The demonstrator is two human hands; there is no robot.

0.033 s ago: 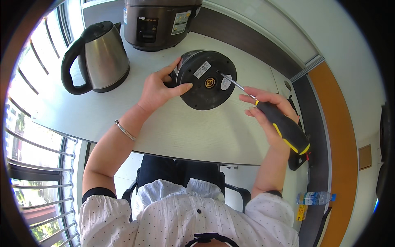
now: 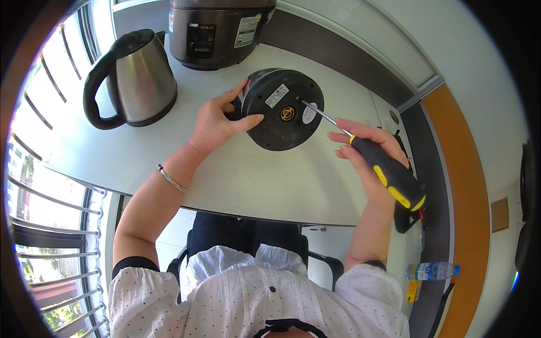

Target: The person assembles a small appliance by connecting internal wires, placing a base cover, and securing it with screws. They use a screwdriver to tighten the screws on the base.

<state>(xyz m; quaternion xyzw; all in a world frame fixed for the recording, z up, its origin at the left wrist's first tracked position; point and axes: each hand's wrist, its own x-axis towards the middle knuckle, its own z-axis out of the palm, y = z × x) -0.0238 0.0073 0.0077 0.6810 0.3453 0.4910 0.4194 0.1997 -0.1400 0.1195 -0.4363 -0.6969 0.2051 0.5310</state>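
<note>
An electric kettle (image 2: 285, 130) lies tipped on the table with its round black underside facing me. A brass-coloured connector sits at its centre, with a pale label and a silver oval sticker nearby. My left hand (image 2: 221, 119) grips its left side, thumb pressed on the rim of the base and fingers behind. In my right hand (image 2: 378, 147) is a screwdriver (image 2: 394, 177) with a black and yellow handle. Its metal shaft slants up to the left, and the tip meets a small hole near the upper part of the underside. Whether a screw sits there cannot be made out.
A steel kettle (image 2: 143, 79) with a black handle stands upright at the left. Behind it is a brown rice cooker (image 2: 217, 34). At the right, a black item lies by the table edge, and a water bottle (image 2: 431, 271) lies lower down. A barred window fills the left side.
The screwdriver handle has turned slightly about its shaft, so its yellow patches show differently. The kettle and my left hand look unmoved.
</note>
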